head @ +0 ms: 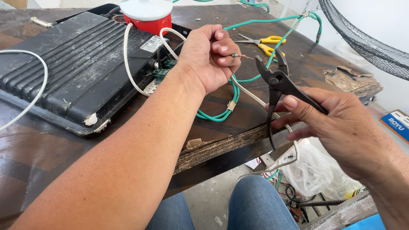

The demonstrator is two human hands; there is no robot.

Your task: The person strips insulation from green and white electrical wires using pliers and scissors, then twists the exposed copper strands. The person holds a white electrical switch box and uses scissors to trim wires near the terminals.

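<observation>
Left hand (211,57) pinches a green wire (234,55) above the table (51,145), bare copper tip pointing right. Right hand (341,127) is wrapped around black pliers (277,81), jaws parted just beside the tip. A black case (72,68) and yellow-handled scissors (266,42) lie nearby.

White rectangular label (152,44) on the black case (64,64); blue box (396,123) far right.

Both forearms bare, no sleeves in view. Left hand (208,55) and right hand (341,127): no rings, no gloves. Blue denim jeans (255,204) cover knees, near edge.
</observation>
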